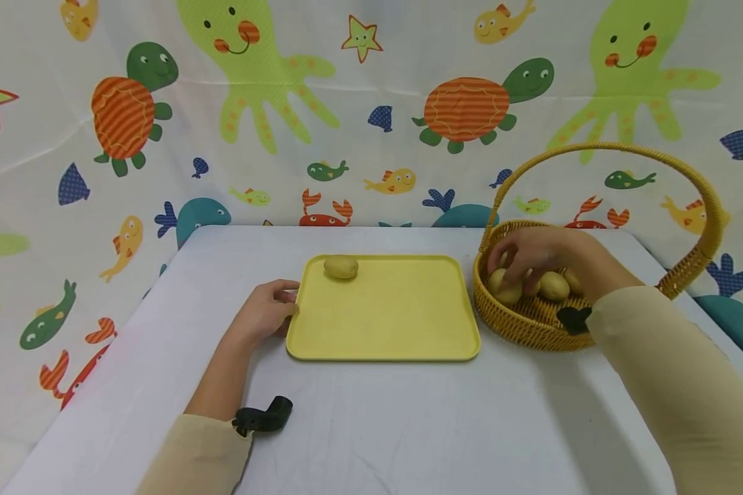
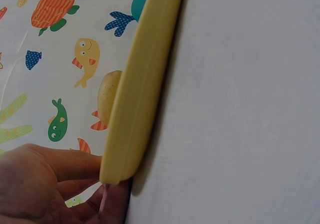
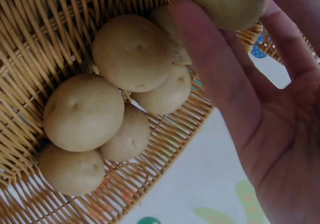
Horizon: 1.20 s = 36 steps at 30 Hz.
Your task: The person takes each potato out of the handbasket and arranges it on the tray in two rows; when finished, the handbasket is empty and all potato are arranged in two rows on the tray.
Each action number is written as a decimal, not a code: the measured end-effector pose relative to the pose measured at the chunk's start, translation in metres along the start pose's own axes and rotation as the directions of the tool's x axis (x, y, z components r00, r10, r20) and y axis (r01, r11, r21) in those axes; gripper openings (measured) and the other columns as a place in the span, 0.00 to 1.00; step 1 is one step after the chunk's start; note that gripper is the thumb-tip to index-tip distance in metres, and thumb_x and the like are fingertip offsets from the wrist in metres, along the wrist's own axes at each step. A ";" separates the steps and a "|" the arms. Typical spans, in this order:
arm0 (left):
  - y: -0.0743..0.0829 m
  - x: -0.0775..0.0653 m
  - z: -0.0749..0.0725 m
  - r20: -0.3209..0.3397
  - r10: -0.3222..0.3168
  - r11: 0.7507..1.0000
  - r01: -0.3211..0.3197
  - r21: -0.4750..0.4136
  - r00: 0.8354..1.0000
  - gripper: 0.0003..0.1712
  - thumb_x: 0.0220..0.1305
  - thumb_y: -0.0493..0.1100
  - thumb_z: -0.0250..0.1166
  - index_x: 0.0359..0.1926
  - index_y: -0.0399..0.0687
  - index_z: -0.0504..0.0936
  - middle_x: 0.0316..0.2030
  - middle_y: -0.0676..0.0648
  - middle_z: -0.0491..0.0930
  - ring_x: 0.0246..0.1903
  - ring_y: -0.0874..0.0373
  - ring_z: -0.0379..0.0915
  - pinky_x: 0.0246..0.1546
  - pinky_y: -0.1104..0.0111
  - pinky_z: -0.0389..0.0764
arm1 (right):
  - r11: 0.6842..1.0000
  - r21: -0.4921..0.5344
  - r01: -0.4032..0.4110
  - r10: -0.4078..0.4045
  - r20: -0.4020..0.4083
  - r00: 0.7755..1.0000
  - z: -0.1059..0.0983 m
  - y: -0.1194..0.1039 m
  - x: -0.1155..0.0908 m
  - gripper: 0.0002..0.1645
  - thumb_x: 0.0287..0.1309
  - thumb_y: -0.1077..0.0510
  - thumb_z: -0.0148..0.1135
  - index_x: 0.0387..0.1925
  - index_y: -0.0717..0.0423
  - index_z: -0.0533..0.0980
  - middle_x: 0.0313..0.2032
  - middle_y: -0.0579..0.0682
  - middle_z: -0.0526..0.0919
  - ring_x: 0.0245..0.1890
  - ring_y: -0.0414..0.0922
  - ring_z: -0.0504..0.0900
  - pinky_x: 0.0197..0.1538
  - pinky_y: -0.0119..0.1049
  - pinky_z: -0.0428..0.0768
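Note:
My left hand [image 1: 265, 313] is at the left edge of a yellow tray [image 1: 384, 313], gripping its rim with the thumb and fingers, as the left wrist view shows. One potato [image 1: 341, 267] lies on the tray near its back left corner. Over on the right, my right hand [image 1: 535, 251] reaches into a wicker basket [image 1: 501, 323]. Between its thumb and fingers it pinches a potato [image 3: 225, 4]. Below that hand, several more potatoes [image 3: 84, 112] lie together in the basket, partly hidden by the hand in the head view.
The basket's tall arched handle [image 1: 613, 146] rises over the right forearm. A white cloth [image 1: 371, 426] covers the table under tray and basket. Behind stands a curtain [image 1: 347, 89] printed with sea animals. Dark straps [image 1: 263, 417] sit at both wrists.

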<state>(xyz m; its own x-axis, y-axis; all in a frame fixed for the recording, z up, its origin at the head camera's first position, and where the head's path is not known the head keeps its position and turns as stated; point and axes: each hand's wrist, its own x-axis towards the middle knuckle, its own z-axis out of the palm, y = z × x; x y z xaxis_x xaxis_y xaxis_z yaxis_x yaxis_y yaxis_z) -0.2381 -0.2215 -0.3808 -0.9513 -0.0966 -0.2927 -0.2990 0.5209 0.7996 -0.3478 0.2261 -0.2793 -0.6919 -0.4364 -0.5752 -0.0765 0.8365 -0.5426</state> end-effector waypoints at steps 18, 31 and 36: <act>-0.002 0.001 -0.002 0.003 0.005 1.000 -0.005 -0.002 1.000 0.32 0.72 0.37 0.57 0.75 0.44 0.67 0.61 0.37 0.72 0.48 0.47 0.78 0.38 0.68 0.86 | 0.998 0.053 0.039 -0.033 -0.110 0.993 -0.005 -0.011 -0.025 0.29 0.59 0.56 0.75 0.60 0.58 0.77 0.55 0.58 0.71 0.45 0.46 0.81 0.50 0.44 0.88; -0.005 -0.001 -0.004 0.007 0.007 1.000 -0.007 0.000 1.000 0.32 0.72 0.37 0.58 0.75 0.44 0.66 0.61 0.36 0.72 0.46 0.48 0.78 0.38 0.67 0.86 | 0.996 0.032 0.079 -0.074 -0.131 0.989 -0.008 -0.029 -0.044 0.26 0.59 0.57 0.74 0.58 0.57 0.78 0.49 0.54 0.76 0.43 0.47 0.82 0.50 0.42 0.87; -0.005 -0.001 -0.003 0.010 0.010 1.000 -0.010 0.003 1.000 0.32 0.72 0.36 0.58 0.75 0.43 0.66 0.61 0.36 0.72 0.47 0.47 0.78 0.38 0.67 0.86 | 0.995 0.030 0.096 -0.092 -0.125 0.988 -0.007 -0.033 -0.048 0.26 0.59 0.57 0.74 0.58 0.57 0.78 0.47 0.54 0.77 0.43 0.47 0.82 0.51 0.43 0.87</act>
<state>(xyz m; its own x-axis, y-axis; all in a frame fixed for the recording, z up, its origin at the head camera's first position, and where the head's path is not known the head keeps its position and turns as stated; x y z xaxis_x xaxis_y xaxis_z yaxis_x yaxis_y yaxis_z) -0.2364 -0.2265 -0.3828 -0.9535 -0.0824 -0.2898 -0.2888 0.5243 0.8011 -0.3172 0.2212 -0.2295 -0.7660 -0.4664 -0.4423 -0.1210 0.7804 -0.6135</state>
